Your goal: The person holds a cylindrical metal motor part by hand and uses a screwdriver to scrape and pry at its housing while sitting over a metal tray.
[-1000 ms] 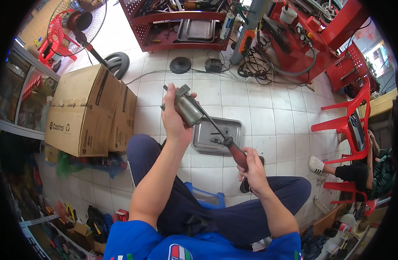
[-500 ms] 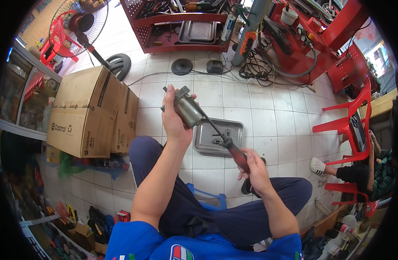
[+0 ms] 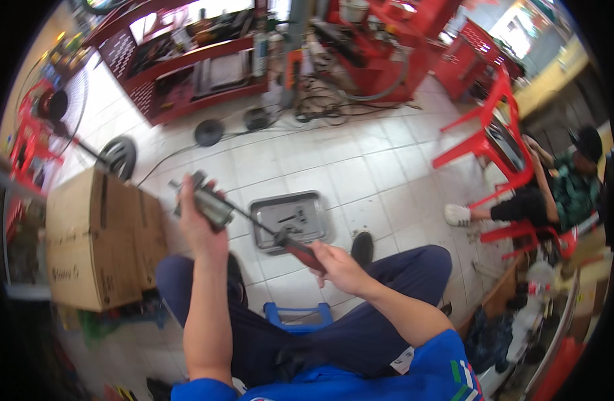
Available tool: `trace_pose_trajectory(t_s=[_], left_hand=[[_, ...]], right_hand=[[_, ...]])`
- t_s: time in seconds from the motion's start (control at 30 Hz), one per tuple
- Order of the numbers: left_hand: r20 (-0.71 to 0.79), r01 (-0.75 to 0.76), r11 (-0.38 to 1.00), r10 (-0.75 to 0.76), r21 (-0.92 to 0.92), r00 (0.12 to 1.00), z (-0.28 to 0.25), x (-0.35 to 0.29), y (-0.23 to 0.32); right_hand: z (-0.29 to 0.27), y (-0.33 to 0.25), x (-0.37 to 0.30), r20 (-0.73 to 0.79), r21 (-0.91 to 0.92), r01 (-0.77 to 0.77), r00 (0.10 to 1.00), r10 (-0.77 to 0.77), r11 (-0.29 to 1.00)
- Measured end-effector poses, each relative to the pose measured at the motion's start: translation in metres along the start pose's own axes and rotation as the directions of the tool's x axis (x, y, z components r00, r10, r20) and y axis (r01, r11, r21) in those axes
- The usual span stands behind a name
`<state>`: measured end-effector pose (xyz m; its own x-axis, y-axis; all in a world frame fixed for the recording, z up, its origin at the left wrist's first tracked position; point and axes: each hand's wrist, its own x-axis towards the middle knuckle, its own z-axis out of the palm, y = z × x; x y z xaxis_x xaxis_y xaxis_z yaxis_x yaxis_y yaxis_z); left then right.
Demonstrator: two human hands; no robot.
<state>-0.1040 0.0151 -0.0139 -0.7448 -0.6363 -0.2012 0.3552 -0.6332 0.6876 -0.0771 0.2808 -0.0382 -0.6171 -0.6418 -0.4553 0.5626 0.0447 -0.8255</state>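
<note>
My left hand (image 3: 205, 244) is wrapped around a cylindrical metal motor (image 3: 213, 210), holding it up on the left with a bracket-like end at its top. My right hand (image 3: 343, 269) grips the red and black handle of a screwdriver (image 3: 303, 254). Its long dark shaft slants up and left to the side of the motor; whether the tip touches is too blurred to tell. Below and beyond the hands, a metal tray (image 3: 272, 212) lies on the floor with several small dark parts (image 3: 297, 219) in it.
Cardboard boxes (image 3: 86, 247) stand at the left. A red tool cart (image 3: 206, 60) is at the back, with cables (image 3: 327, 110) on the tiles beside it. At the right a person (image 3: 577, 187) sits by red plastic chairs (image 3: 484, 150). A blue stool (image 3: 297, 327) is beneath me.
The view has swung to the right, so the surroundings shift left and the seated person shows more fully. Both hands keep their holds on the motor and the screwdriver.
</note>
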Motion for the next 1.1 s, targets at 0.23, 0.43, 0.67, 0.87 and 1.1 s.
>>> trace_pose_trajectory(t_s=[0.23,0.43,0.67,0.87,1.1], left_hand=[[-0.056,0.028,0.999,-0.027,0.032,0.998,0.008,-0.001,0.001],[-0.035,0.061,0.996,-0.059,0.062,0.998,0.008,-0.003,0.002],[-0.049,0.044,0.997,-0.041,0.060,0.998,0.013,-0.006,0.003],[-0.032,0.053,0.998,-0.052,0.038,0.998,0.011,-0.005,0.002],[-0.033,0.075,0.997,-0.074,0.024,0.997,0.008,-0.005,0.006]], right_hand=[[0.002,-0.030,-0.016,0.001,-0.187,0.245,0.968,-0.249,0.951],[-0.009,-0.011,-0.003,0.009,-0.169,-0.034,0.999,0.036,0.985],[0.008,-0.019,-0.013,-0.089,-0.275,0.331,0.926,-0.366,0.903],[-0.011,-0.009,-0.005,0.009,-0.117,0.070,0.998,-0.070,0.991],[0.011,-0.024,-0.013,-0.143,-0.230,0.286,0.936,-0.323,0.930]])
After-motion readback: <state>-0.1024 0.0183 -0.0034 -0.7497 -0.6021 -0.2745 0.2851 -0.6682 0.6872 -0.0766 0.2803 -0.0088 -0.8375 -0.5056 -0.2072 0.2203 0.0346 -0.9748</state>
